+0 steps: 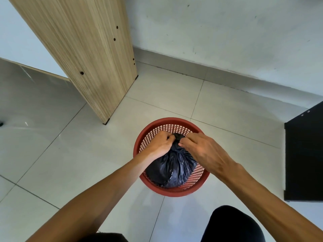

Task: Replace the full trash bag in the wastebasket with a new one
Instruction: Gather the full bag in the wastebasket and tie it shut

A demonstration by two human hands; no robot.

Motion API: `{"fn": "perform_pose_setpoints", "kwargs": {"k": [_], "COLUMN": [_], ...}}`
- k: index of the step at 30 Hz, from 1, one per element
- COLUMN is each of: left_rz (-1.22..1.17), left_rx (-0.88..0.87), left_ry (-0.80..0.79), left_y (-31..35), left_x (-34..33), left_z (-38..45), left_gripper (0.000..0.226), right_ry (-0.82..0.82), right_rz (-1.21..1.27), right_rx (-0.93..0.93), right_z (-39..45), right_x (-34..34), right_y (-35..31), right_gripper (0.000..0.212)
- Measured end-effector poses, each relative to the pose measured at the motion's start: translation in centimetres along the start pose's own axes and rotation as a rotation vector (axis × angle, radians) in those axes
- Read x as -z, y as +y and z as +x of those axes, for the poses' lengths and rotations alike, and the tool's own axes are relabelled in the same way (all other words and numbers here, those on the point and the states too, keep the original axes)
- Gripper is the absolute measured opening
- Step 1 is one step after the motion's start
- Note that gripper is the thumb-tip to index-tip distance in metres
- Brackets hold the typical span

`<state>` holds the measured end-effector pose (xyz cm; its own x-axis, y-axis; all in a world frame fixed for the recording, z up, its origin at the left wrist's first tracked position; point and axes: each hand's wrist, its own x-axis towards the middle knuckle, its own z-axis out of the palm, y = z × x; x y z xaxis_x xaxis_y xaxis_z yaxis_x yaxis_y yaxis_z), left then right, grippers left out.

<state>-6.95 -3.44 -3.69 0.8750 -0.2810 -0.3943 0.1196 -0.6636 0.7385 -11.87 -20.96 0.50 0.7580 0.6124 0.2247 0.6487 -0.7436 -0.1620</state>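
Knee: my dark-clothed knee (232, 224) sits at the bottom edge, nearest the camera, right of centre.
Forearms: I see 2 bare forearms reaching forward and down, converging over the basket.
Left hand: my left hand (160, 143) is clenched on the gathered neck of the trash bag, knuckles up, fingers curled around the black plastic.
Right hand: my right hand (201, 151) pinches the same neck from the other side; fingertips (181, 143) pressed to the plastic, just beside the left hand.
Trash bag: black trash bag (172, 169), bulging and full, sits inside the basket, its top twisted into 1 bunch between my hands.
Wastebasket: red lattice wastebasket (167, 125) stands upright on the floor, bag filling most of it.
Floor: pale glossy tiles (73, 154) with thin grout lines.
Right side: black cabinet (304, 154), near the basket but apart from it.
Far left: light wooden panel (90, 55) standing on the tiles, beyond the basket.
Farthest: white scuffed wall (227, 32) with a grey skirting strip.
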Motion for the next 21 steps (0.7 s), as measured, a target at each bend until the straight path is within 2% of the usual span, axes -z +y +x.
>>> {"fn": "perform_pose_setpoints", "kwargs": {"k": [3, 5, 6, 8, 10, 12, 14, 16, 21], "left_rz": [0.022, 0.041, 0.069, 0.068, -0.008, -0.017, 0.011, 0.029, 0.157], "left_rx": [-0.041, -0.192, -0.266, -0.336, -0.32, -0.295, -0.305, -0.306, -0.346], "left_ry": [-0.016, 0.028, 0.061, 0.07, -0.002, -0.052, -0.001, 0.044, 0.108], "left_y": [-0.4, -0.3, 0.0, 0.2, 0.0, -0.1, -0.4, -0.4, -0.2], "left_x": [-0.8, -1.1, -1.1, -1.4, -1.8, -2.2, -2.7, -3.1, -3.1], "left_z": [-0.2, -1.0, -1.6, -2.6, -3.3, -3.8, -3.5, -3.3, -2.7], "left_gripper": [0.014, 0.037, 0.04, 0.03, 0.021, 0.027, 0.034, 0.023, 0.016], "right_ry": [0.023, 0.014, -0.014, -0.097, -0.174, -0.19, -0.148, -0.115, -0.001], "right_rz": [0.001, 0.046, 0.071, 0.125, 0.194, 0.325, 0.463, 0.557, 0.676], "right_rx": [-0.023, -0.152, -0.22, -0.347, -0.447, -0.54, -0.595, -0.597, -0.631], "right_z": [-0.8, -0.6, -0.4, -0.1, 0.0, -0.1, 0.0, 0.3, 0.6], "right_x": [-0.4, -0.1, -0.1, -0.1, -0.2, -0.3, -0.3, 0.1, 0.9], "right_y": [0.1, 0.1, 0.0, 0.1, 0.6, 0.8, 0.5, -0.1, -0.9], "right_gripper": [0.014, 0.017, 0.02, 0.022, 0.019, 0.013, 0.011, 0.01, 0.009]}}
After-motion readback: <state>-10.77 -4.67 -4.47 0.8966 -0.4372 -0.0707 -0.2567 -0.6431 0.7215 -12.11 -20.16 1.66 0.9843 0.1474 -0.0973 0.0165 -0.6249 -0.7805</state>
